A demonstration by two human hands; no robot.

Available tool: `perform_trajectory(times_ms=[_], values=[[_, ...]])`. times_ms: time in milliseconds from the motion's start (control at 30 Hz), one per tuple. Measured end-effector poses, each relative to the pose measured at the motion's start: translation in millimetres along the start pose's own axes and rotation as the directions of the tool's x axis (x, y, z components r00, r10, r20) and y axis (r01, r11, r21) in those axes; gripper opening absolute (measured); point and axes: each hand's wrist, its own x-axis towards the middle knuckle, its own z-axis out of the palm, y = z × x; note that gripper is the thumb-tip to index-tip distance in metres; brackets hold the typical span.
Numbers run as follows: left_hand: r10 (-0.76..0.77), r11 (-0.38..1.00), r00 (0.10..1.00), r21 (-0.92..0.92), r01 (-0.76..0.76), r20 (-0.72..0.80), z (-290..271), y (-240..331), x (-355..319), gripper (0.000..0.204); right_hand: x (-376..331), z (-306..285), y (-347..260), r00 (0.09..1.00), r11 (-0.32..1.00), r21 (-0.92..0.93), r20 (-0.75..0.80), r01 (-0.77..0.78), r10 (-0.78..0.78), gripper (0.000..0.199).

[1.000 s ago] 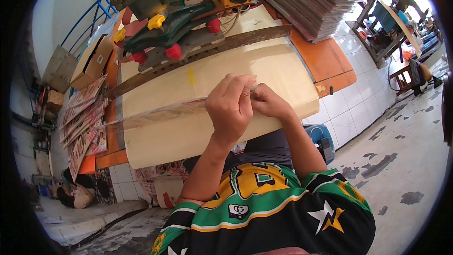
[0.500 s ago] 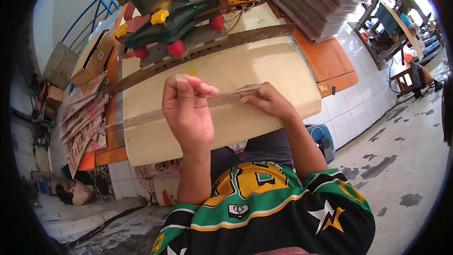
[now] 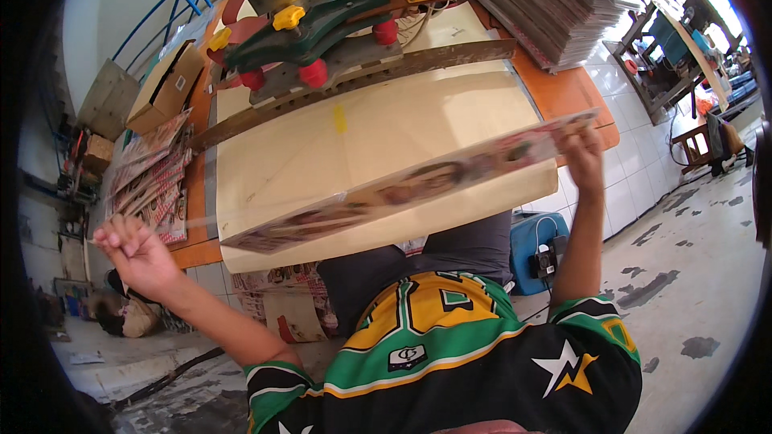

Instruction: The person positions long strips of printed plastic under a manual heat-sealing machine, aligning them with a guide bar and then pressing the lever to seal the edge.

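Note:
A long printed sheet (image 3: 434,182), blurred by motion and seen nearly edge-on, slants over the cream-covered worktop (image 3: 281,141). My right hand (image 3: 581,157) grips its upper right end, fingers closed, beyond the worktop's right edge. At the far left, my left hand (image 3: 138,257) is raised with its fingers pinched together. A faint clear plastic strip (image 3: 257,210) trails between it and the printed sheet; its exact ends are hard to make out. Beyond the worktop stands a machine with a dark green clamp arm (image 3: 314,38), yellow knobs and red feet.
A metal bar (image 3: 346,88) crosses the worktop's far side. Several printed plastic sheets (image 3: 157,185) lie in a heap at left, near an open cardboard box (image 3: 165,88). A tall stack of flat sheets (image 3: 539,12) stands at back right, and a blue container (image 3: 531,253) by my right side.
My hands have spread far apart, left hand to the far left and right hand to the right. The printed face of the sheet now shows, where a thin clear edge was seen.

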Motion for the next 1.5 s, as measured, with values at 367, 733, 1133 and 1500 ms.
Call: perform_trajectory(times_ms=[367,733,1133,1500], values=[[0.352,0.912,0.770,0.379,-0.155,-0.533,-369,270,14,0.023,-34,-237,-39,0.979,0.991,0.132,-0.201,-0.001,0.028,0.044],[0.590,0.396,0.630,0.861,0.318,-0.504,-396,291,-7,0.035,-51,-302,-45,0.918,0.995,0.099,-0.392,-0.014,0.052,0.048],[-0.020,0.987,0.978,0.154,0.053,-0.208,-156,209,-87,0.016,-75,-299,-36,0.885,0.953,0.278,-0.465,0.119,0.025,0.044],[-0.278,0.903,0.736,0.430,-0.020,0.618,-15,146,-85,0.012,-55,-230,-19,0.898,0.968,0.239,-0.438,0.082,0.032,0.043]])
